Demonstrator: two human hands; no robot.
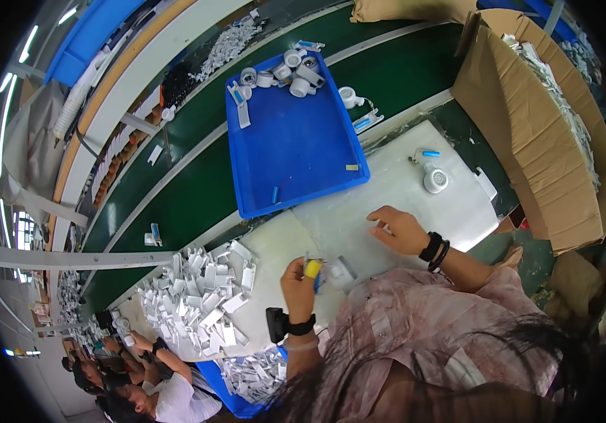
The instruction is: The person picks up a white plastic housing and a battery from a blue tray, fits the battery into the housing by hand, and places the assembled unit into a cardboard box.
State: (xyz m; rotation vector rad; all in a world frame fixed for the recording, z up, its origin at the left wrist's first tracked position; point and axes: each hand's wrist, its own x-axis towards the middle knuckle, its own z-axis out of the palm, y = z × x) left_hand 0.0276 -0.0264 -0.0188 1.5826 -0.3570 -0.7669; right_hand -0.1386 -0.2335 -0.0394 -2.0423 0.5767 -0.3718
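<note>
My left hand (296, 287) is closed on a small yellow piece (312, 268), its kind unclear. Just below the yellow piece shows something blue, partly hidden by my fingers. A blurred white plastic part (344, 273) is right beside it, near my lap. My right hand (400, 233) hovers over the pale work surface (380, 190), empty, with fingers loosely bent and thumb apart. Beyond that hand lies a round white fan head (435, 180) with a grille, wired to a blue battery cell (430, 153).
A heap of white plastic casings (208, 296) spreads at the left, above a blue bin (229, 395) of similar parts. A blue tray (303, 148) holds round white fan heads. Behind runs a green conveyor (402, 67). A cardboard box (521, 134) stands right; co-workers sit lower left.
</note>
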